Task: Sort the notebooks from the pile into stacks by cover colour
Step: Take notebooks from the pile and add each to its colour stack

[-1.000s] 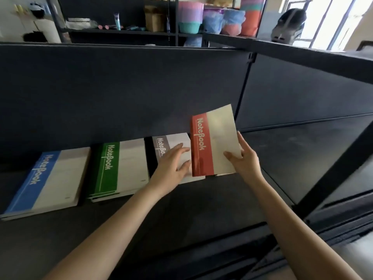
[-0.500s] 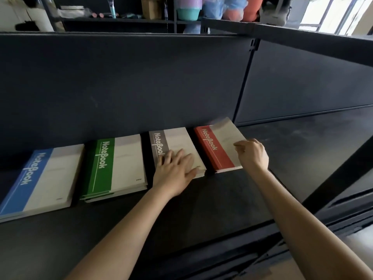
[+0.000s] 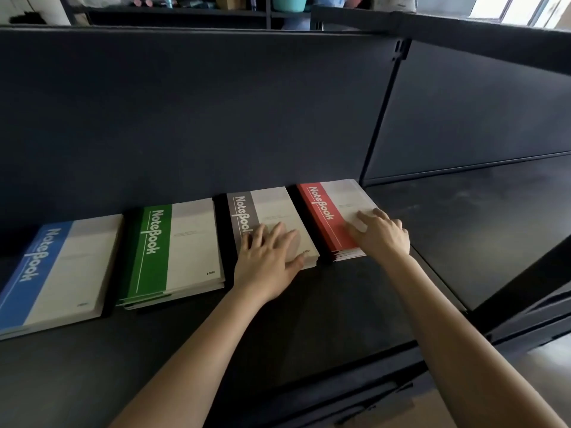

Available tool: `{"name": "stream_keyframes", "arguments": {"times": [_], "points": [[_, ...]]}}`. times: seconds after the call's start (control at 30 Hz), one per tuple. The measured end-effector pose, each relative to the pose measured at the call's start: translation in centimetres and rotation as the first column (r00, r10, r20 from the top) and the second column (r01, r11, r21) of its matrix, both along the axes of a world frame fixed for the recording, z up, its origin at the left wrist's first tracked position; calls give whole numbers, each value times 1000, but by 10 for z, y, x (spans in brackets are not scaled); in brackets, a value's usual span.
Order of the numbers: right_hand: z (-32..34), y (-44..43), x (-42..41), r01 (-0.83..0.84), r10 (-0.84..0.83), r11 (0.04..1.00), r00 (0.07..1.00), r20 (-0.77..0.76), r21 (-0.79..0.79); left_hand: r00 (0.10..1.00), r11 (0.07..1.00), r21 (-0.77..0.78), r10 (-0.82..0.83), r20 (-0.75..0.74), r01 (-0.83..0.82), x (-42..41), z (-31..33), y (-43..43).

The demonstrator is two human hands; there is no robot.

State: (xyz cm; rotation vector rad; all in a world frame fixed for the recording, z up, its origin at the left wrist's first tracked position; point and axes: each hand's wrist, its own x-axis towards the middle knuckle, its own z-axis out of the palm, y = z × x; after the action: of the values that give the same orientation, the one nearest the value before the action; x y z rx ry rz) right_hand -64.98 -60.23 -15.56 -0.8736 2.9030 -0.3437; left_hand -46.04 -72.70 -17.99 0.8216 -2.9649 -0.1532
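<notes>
The red notebook stack point(image 3: 321, 216) lies rightmost on the bench point(image 3: 309, 319); the right hand point(image 3: 383, 236) rests flat on its cover, grip spread; the left hand point(image 3: 268, 261) presses the grey stack point(image 3: 272, 208) beside it, grip likewise spread; the green stack point(image 3: 173, 248) and blue stack point(image 3: 58, 273) lie further left, along the partition point(image 3: 185, 118).

Daylight comes from the window point(image 3: 509, 9) at the top right, blown out to white, while the dark partition point(image 3: 191, 118) and desk point(image 3: 463, 217) stay dim and matte. The pale notebook covers point(image 3: 193, 242) catch the light softly, with faint shadows beside them; the wide lens bends straight edges near the borders, and small print is blurred.
</notes>
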Motion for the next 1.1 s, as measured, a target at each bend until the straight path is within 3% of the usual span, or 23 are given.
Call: {"name": "stream_keyframes", "arguments": {"times": [0.53,0.87,0.93,1.03,1.1], "points": [[6,-3,-16,94,-86,992,992,91,-89,999,999,31,6,36,-7,0,3,0],[-12,-5,-14,-24,24,1000,1000,6,3,1000,996,89,12,23,-14,-1,8,0],[-7,-6,-13,-28,26,999,998,49,39,998,987,163,1,-61,9,1,14,0],[6,-6,-7,-71,70,997,997,37,42,927,904,422,102,-361,65,10,26,-5],[15,-11,7,-127,124,991,991,-54,-39,872,921,383,131,-472,69,22,33,-14]]}}
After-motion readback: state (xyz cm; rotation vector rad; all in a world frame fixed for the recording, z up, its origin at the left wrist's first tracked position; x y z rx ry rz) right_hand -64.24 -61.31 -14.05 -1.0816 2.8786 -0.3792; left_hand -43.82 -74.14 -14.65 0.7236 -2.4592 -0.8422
